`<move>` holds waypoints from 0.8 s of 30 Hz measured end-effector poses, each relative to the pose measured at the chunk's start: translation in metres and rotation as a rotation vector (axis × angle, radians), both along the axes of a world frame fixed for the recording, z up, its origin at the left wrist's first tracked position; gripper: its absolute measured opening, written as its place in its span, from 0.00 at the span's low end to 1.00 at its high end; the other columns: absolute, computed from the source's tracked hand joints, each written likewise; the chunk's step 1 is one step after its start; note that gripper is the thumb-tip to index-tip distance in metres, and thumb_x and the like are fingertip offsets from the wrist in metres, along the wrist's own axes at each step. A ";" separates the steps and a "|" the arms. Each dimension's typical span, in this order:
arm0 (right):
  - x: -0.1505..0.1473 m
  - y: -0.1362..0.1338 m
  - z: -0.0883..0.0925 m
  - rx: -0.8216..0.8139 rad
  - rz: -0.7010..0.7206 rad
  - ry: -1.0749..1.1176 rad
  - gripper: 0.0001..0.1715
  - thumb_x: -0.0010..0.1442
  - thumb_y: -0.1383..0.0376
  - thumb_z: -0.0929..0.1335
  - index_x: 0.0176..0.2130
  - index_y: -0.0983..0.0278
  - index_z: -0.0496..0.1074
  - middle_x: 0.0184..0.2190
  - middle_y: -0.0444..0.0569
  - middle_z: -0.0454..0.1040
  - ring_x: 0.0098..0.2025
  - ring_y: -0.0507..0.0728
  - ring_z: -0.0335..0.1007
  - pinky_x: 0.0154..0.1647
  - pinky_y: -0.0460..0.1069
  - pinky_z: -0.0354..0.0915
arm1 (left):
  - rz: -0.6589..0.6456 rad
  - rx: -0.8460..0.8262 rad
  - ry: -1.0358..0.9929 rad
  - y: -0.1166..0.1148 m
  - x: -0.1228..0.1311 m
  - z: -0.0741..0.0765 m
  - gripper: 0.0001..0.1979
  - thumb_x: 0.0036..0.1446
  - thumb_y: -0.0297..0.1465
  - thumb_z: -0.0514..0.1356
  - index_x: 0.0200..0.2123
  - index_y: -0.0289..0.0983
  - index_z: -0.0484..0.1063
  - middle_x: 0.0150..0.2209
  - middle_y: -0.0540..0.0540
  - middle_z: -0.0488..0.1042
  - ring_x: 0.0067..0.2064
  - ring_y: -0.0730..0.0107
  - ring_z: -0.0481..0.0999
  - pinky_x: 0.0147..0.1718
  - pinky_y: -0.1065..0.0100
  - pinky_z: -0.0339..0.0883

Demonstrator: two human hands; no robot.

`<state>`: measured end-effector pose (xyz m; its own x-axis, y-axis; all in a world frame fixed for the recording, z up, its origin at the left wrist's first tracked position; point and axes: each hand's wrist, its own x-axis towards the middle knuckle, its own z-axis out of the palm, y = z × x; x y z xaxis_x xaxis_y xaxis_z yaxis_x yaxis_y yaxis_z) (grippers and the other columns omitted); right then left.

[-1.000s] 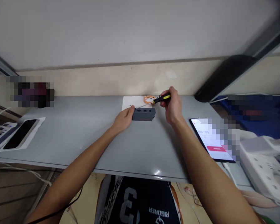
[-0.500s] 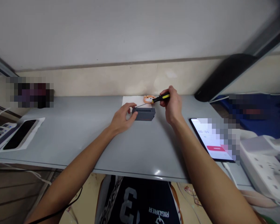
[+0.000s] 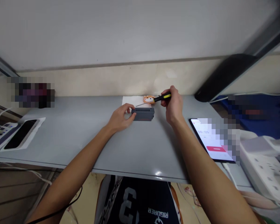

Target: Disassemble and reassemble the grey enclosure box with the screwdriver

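Observation:
A small dark grey box [image 3: 144,115] with a row of vent slots along its top edge stands on the grey desk [image 3: 130,149]. My left hand [image 3: 122,117] grips its left end between thumb and fingers. In my right hand [image 3: 173,104] is a screwdriver [image 3: 162,97] with a black and yellow handle. Its thin shaft slants down to the left, the tip just above the box's upper left edge; whether it touches I cannot tell. Behind the box lie a white paper sheet [image 3: 132,100] and an orange and white animal-face item [image 3: 149,99], partly covered by the screwdriver.
At the right lies a lit tablet [image 3: 207,137] beside a white power strip [image 3: 263,168]. A black cylinder [image 3: 224,77] leans at the back right. On the left are a dark phone [image 3: 21,134] on white paper and another power strip [image 3: 4,137]. The wall closes off the back.
The screwdriver has shifted slightly right and its tip has come away a little from my left fingers. The box and my left hand have moved slightly left.

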<state>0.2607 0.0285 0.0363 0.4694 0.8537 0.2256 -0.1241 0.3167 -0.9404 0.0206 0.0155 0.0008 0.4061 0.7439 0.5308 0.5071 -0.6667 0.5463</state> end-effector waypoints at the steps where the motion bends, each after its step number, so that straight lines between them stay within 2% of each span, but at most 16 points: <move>1: 0.000 0.001 0.000 -0.002 -0.003 0.015 0.29 0.63 0.41 0.67 0.26 0.62 0.71 0.20 0.42 0.63 0.18 0.47 0.58 0.16 0.45 0.52 | -0.002 -0.026 0.004 0.000 0.000 0.001 0.10 0.64 0.33 0.61 0.48 0.42 0.69 0.40 0.49 0.74 0.39 0.69 0.74 0.42 0.64 0.68; 5: 0.000 0.003 -0.005 -0.036 -0.028 0.062 0.28 0.63 0.44 0.67 0.26 0.63 0.72 0.20 0.42 0.64 0.18 0.47 0.57 0.17 0.45 0.51 | -0.044 -0.114 0.053 -0.001 -0.003 0.006 0.13 0.64 0.35 0.60 0.50 0.43 0.67 0.41 0.49 0.73 0.39 0.68 0.72 0.42 0.63 0.68; 11: -0.008 0.004 -0.015 -0.142 -0.047 0.020 0.28 0.65 0.45 0.65 0.28 0.63 0.73 0.20 0.44 0.67 0.20 0.48 0.59 0.18 0.44 0.53 | -0.105 -0.101 0.048 0.000 -0.009 0.013 0.08 0.65 0.35 0.58 0.46 0.42 0.66 0.43 0.48 0.74 0.41 0.67 0.72 0.44 0.62 0.67; 15: -0.012 0.005 -0.020 -0.154 -0.011 0.001 0.28 0.65 0.43 0.65 0.29 0.62 0.73 0.20 0.44 0.67 0.20 0.48 0.60 0.18 0.44 0.53 | -0.143 -0.080 -0.014 0.003 -0.012 0.013 0.04 0.67 0.33 0.55 0.42 0.41 0.67 0.40 0.48 0.73 0.39 0.68 0.70 0.43 0.63 0.67; 21: -0.013 0.006 -0.023 -0.157 -0.003 -0.023 0.29 0.64 0.41 0.65 0.31 0.62 0.73 0.22 0.44 0.70 0.21 0.49 0.61 0.19 0.46 0.54 | -0.153 -0.139 -0.082 0.005 -0.014 0.013 0.08 0.69 0.35 0.53 0.37 0.40 0.66 0.36 0.47 0.71 0.38 0.67 0.70 0.41 0.64 0.68; 24: -0.016 0.004 -0.025 -0.154 0.040 -0.038 0.30 0.63 0.39 0.64 0.32 0.61 0.72 0.25 0.45 0.72 0.22 0.49 0.63 0.21 0.46 0.55 | -0.168 -0.176 -0.099 0.006 -0.017 0.016 0.07 0.68 0.35 0.55 0.36 0.40 0.66 0.36 0.48 0.71 0.38 0.68 0.70 0.41 0.64 0.68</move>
<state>0.2447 0.0324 0.0110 0.4280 0.8973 0.1078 -0.0966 0.1640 -0.9817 0.0040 0.0214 0.0172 0.4841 0.7551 0.4421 0.3359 -0.6269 0.7030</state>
